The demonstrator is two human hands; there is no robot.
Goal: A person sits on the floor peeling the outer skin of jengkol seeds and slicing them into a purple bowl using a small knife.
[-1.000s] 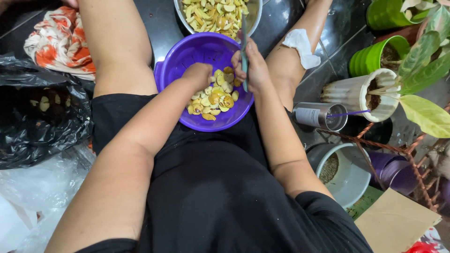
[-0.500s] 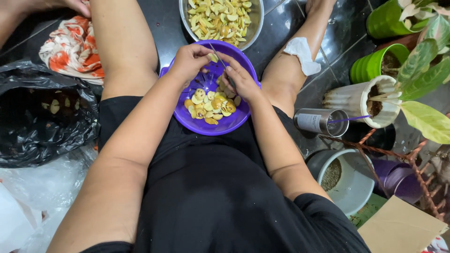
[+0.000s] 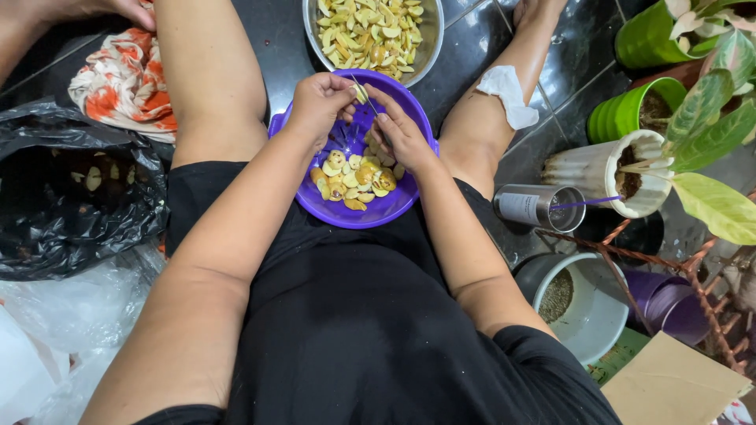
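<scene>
- I am watching both hands working together over the far rim of the purple bowl (image 3: 315, 206), which is sitting in the lap directly beneath them.
- My left hand (image 3: 319, 101) is closing its fingertips on a small pale seed piece (image 3: 361, 94), pinching it at the point where the two hands are meeting.
- My right hand (image 3: 400, 132) is curling around a thin knife (image 3: 367, 97); the handle is hidden in the palm, and the blade is running up and to the left, away from the body, its tip lying against the piece.
- So the piece is sitting between the two hands, just right of the left fingertips and just beyond the right thumb; the left hand is the one gripping it, and the blade's long axis is crossing it on a slant.
- Cut yellow pieces (image 3: 356, 175) are lying in the bowl's bottom, below and nearer the body than both hands.
- A metal bowl (image 3: 429, 49) of similar slices is standing just beyond the hands, touching or nearly touching the purple rim.
- A black plastic bag (image 3: 71, 205) is lying well off to the left of the left arm.
</scene>
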